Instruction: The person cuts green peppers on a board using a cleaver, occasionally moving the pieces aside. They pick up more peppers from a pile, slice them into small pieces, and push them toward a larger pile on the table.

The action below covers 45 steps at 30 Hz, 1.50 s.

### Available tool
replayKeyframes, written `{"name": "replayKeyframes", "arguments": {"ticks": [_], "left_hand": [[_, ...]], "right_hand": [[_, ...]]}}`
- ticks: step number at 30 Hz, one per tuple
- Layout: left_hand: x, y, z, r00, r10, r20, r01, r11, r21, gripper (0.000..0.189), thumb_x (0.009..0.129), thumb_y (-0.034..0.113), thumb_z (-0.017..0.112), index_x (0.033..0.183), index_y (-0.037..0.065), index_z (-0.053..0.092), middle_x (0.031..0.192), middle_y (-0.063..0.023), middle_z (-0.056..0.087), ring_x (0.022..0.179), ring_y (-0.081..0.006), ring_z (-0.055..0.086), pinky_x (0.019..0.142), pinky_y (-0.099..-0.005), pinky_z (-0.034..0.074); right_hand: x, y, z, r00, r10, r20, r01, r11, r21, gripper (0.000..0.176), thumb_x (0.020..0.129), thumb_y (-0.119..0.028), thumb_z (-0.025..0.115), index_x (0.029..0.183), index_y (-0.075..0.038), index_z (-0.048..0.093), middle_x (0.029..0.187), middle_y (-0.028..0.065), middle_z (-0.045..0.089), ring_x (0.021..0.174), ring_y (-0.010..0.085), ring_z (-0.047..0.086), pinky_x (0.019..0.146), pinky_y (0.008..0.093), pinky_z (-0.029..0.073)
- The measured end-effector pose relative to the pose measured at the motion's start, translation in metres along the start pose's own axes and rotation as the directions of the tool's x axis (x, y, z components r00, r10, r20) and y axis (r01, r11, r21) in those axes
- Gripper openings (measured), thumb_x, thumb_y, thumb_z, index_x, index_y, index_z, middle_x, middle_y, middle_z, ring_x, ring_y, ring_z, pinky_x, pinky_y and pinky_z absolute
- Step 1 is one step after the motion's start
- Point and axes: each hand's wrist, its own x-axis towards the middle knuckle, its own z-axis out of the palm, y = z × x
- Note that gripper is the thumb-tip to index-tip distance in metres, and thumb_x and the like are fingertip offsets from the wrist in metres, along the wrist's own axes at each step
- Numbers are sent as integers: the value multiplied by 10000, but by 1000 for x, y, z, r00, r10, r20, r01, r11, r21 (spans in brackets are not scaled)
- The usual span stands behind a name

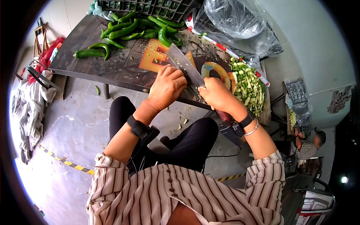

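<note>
A wide-bladed knife (183,64) slants over the near edge of the dark patterned table (123,71). Its handle end is in my right hand (217,94), whose fingers are wrapped round it. Close to the left side of the blade, my left hand (168,85) has its fingers curled together; whatever they hold is hidden. Whole green peppers (125,32) are piled at the back left of the table, and a few lie apart on the left (91,53). Chopped green pepper (249,86) is heaped on the right, beside my right hand.
A black crate (150,6) and clear plastic bags (238,22) stand at the back. Cloth (32,112) hangs at the left. A person (306,148) sits at the far right near another table. Pepper scraps lie on the floor.
</note>
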Motion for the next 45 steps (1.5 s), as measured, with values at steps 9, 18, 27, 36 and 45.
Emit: {"name": "replayKeyframes", "arguments": {"ticks": [9, 18, 27, 36, 45], "left_hand": [[-12, -1, -16, 997, -65, -46, 67, 996, 58, 120, 698, 134, 714, 809, 136, 668, 871, 21, 566, 990, -192, 523, 1041, -464, 290], [-8, -5, -16, 999, -31, -18, 33, 996, 81, 97, 701, 138, 719, 787, 145, 675, 847, 27, 585, 992, -197, 539, 991, -420, 323], [-11, -2, -15, 997, -62, -47, 65, 996, 65, 84, 702, 165, 729, 768, 154, 678, 896, 23, 573, 957, -195, 536, 992, -409, 335], [-10, -2, -16, 996, -75, -52, 77, 996, 39, 89, 698, 158, 732, 759, 148, 668, 907, 20, 567, 970, -200, 530, 994, -405, 338], [-8, -1, -17, 997, -68, -46, 70, 996, 54, 86, 694, 155, 720, 761, 147, 667, 917, 15, 564, 973, -205, 526, 966, -397, 354]], "right_hand": [[6, -4, -7, 998, 5, 62, -5, 1000, -4, 285, 863, -139, 539, 724, 111, 540, 591, 254, 561, 479, 327, 605, 486, 418, 477], [38, 1, 16, 977, -173, -126, 156, 979, -132, 279, 824, -169, 578, 768, 104, 597, 725, 322, 581, 746, 466, 608, 660, 483, 485], [4, 1, 8, 968, -120, -220, 119, 993, -20, 246, 829, -151, 566, 790, 92, 573, 743, 301, 586, 744, 453, 603, 662, 463, 473], [2, 2, 8, 979, -167, -113, 157, 983, -92, 248, 839, -137, 553, 775, 103, 569, 722, 311, 575, 741, 467, 595, 674, 482, 472], [10, -4, 5, 992, -122, -36, 116, 985, -130, 257, 847, -138, 555, 783, 110, 569, 741, 315, 580, 736, 461, 601, 664, 479, 480]]}}
